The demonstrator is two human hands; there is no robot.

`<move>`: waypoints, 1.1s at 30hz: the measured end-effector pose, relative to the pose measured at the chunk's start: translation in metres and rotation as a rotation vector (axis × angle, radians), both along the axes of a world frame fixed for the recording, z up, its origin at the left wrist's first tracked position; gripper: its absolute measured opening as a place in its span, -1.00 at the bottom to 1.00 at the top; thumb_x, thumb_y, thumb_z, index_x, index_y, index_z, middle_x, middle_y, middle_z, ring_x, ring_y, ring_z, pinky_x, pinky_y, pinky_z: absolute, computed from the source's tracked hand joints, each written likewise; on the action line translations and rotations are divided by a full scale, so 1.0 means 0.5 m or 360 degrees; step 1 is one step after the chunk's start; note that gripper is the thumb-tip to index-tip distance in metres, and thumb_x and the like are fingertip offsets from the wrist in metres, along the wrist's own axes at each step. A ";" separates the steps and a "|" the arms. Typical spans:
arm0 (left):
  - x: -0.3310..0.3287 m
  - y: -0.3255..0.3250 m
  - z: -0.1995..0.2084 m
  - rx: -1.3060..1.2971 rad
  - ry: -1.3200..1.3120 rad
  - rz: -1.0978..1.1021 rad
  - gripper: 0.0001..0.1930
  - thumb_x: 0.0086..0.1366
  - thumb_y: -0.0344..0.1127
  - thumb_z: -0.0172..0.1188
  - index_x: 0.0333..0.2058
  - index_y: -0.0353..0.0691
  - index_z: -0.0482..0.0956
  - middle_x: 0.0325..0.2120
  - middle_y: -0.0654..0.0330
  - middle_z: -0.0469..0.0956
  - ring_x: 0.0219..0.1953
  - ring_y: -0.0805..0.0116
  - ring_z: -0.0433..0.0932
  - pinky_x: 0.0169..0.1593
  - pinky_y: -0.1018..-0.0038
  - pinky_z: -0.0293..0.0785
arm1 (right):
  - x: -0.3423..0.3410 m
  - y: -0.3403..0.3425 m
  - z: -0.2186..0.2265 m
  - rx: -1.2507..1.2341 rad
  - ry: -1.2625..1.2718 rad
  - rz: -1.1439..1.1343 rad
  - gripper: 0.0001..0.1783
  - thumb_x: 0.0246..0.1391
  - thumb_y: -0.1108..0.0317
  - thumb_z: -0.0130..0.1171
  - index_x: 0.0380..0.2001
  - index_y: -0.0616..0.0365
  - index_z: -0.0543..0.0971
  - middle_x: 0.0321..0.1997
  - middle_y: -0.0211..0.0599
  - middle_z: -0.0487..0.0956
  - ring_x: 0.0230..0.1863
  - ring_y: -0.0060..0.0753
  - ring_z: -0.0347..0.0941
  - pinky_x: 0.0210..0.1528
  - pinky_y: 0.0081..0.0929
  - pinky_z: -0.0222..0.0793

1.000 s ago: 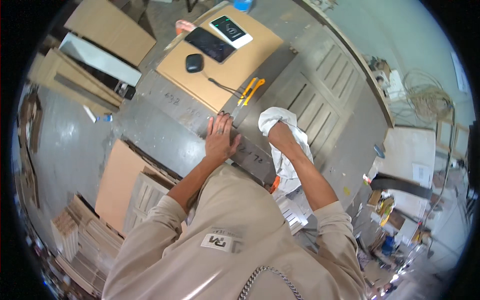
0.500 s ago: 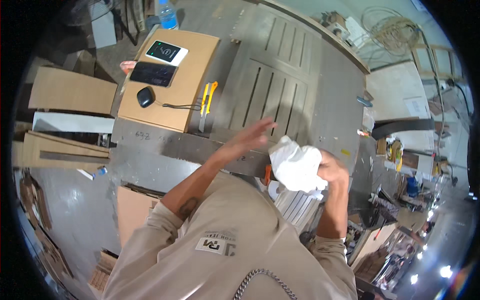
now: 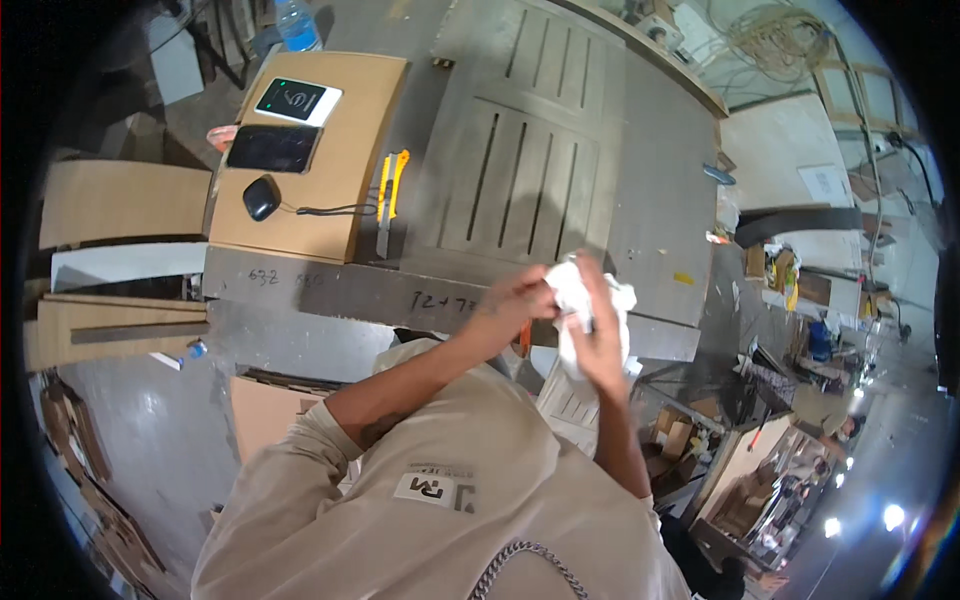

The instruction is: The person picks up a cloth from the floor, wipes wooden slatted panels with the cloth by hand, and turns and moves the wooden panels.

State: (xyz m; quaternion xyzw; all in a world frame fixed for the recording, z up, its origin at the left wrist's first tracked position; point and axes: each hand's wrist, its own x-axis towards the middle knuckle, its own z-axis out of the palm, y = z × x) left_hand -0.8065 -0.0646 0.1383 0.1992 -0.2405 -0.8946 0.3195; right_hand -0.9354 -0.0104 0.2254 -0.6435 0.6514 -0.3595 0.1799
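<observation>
A crumpled white cloth [image 3: 622, 298] is bunched up over the near edge of the workbench. My right hand [image 3: 597, 335] holds it, fingers pointing away from me across its face. At the cloth's left side, the bent fingers of my left hand [image 3: 514, 308] pinch its edge. Just beyond both hands, a grey-brown slotted wooden panel [image 3: 490, 265] lies flat on the bench, with several long slots cut in it. An orange handle [image 3: 525, 338] shows partly below my hands; the rest of it is hidden.
Left on the workbench [image 3: 660, 200], a cardboard box [image 3: 335, 225] carries two phones [image 3: 298, 101] and a black fob [image 3: 262, 199]. A yellow utility knife [image 3: 392, 190] lies beside it, blade out. A water bottle [image 3: 297, 25] stands behind. People [image 3: 700, 565] are at the lower right.
My left hand has come over to the cloth and closed on its edge. My right hand has shifted left with the cloth and turned its fingers forward. The view has shifted slightly.
</observation>
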 end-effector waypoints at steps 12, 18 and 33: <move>0.236 0.030 -0.177 -0.2104 -0.2541 0.0095 -0.45 0.23 -0.27 0.05 0.13 -0.48 0.27 0.23 -0.17 0.16 0.31 0.01 0.10 0.34 0.13 -0.03 | 0.157 -0.171 -0.322 0.0187 0.0829 0.0632 -0.50 -0.01 0.46 0.07 0.08 0.00 0.47 0.17 -0.28 0.41 0.22 -0.15 0.28 0.17 -0.31 0.28; 0.245 0.019 -0.174 -0.2147 -0.2542 -0.0065 -0.37 0.25 -0.18 0.01 0.18 -0.53 0.18 0.28 -0.16 0.07 0.37 -0.02 -0.04 0.39 0.17 -0.18 | 0.165 -0.131 -0.309 0.0314 0.1178 0.0781 -0.36 -0.04 0.41 0.03 0.20 0.19 0.29 0.33 -0.22 0.24 0.33 -0.06 0.09 0.32 0.11 -0.13; 0.261 0.001 -0.161 -0.2308 -0.2509 -0.0328 -0.37 0.23 -0.17 0.03 0.15 -0.55 0.22 0.21 -0.27 0.16 0.33 -0.07 0.04 0.35 0.15 -0.06 | 0.163 -0.174 -0.294 0.0163 0.1123 0.0805 -0.41 -0.02 0.39 0.02 0.17 0.05 0.36 0.31 -0.42 0.28 0.35 -0.20 0.10 0.28 0.15 -0.07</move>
